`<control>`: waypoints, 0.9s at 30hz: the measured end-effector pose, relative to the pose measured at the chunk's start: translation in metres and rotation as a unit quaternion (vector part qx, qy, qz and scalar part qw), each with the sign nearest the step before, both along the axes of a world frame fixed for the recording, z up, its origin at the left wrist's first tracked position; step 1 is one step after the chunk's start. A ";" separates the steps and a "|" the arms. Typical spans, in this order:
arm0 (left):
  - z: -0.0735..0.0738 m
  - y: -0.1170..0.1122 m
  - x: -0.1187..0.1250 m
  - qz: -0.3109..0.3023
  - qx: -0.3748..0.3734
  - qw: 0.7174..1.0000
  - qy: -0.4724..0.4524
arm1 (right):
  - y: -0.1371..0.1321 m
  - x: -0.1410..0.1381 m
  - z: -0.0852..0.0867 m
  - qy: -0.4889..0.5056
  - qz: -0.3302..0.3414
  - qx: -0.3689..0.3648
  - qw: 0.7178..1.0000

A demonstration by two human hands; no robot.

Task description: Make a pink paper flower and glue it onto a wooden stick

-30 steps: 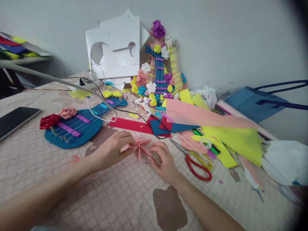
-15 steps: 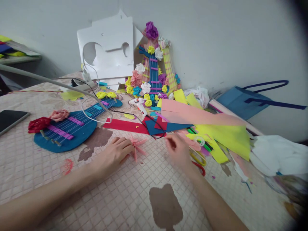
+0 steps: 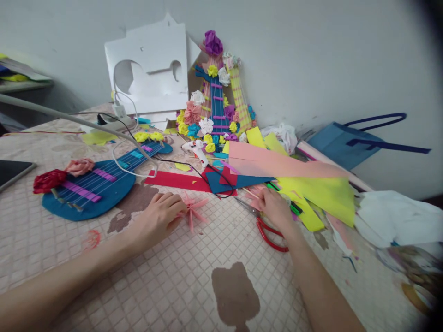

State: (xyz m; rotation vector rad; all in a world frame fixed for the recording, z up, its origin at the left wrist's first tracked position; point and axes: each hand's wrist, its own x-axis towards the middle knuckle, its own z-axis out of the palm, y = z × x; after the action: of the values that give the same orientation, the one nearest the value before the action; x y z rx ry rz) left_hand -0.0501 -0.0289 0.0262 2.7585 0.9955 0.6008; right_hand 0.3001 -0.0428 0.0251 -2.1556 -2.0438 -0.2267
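My left hand rests on the patterned tablecloth, fingers curled and closed on the edge of a pink strip-petalled paper flower. Its narrow arms spread out to the right of my fingertips. Over the pile of paper scraps, my right hand has its fingers bent together; what they grip, if anything, is hidden. A thin wooden stick runs up to those fingers. Just below that hand lie red-handled scissors, blades pointing left. A green-and-black cutter lies partly covered beside the hand.
A blue felt guitar with paper roses lies left. Behind are a white glue gun with its cord, a red strip, pink paper and yellow sheets. Decorated guitars lean on the wall; a phone lies far left.
My right hand has moved right, onto the scraps, uncovering the scissors' handles and blades. My left hand stays at the pink paper flower. The whole view has shifted slightly.
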 end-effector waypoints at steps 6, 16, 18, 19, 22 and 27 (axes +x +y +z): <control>0.003 0.002 -0.001 0.003 -0.012 1.000 -0.010 | -0.017 0.028 0.030 0.117 0.035 -0.069 0.990; 0.004 0.001 -0.001 -0.005 -0.017 1.000 -0.026 | -0.067 0.028 0.006 0.119 0.000 -0.099 0.988; 0.004 0.001 -0.001 -0.004 -0.017 1.000 -0.023 | -0.068 0.029 0.003 0.135 -0.004 -0.099 0.986; 0.004 0.001 -0.001 -0.004 -0.015 1.000 -0.023 | -0.068 0.030 0.003 0.143 -0.001 -0.100 0.985; 0.005 0.002 -0.002 -0.004 -0.011 1.000 -0.024 | -0.067 0.033 0.003 0.163 0.015 -0.093 0.982; 0.004 0.002 -0.002 -0.005 -0.016 0.999 -0.032 | -0.055 0.046 0.004 0.113 0.005 0.002 0.994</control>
State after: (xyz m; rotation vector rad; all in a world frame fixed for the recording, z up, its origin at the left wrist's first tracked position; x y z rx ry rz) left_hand -0.0520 -0.0270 0.0297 2.6972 0.9670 0.6626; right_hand 0.3461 -0.0975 0.0294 -2.0631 -1.9252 0.0150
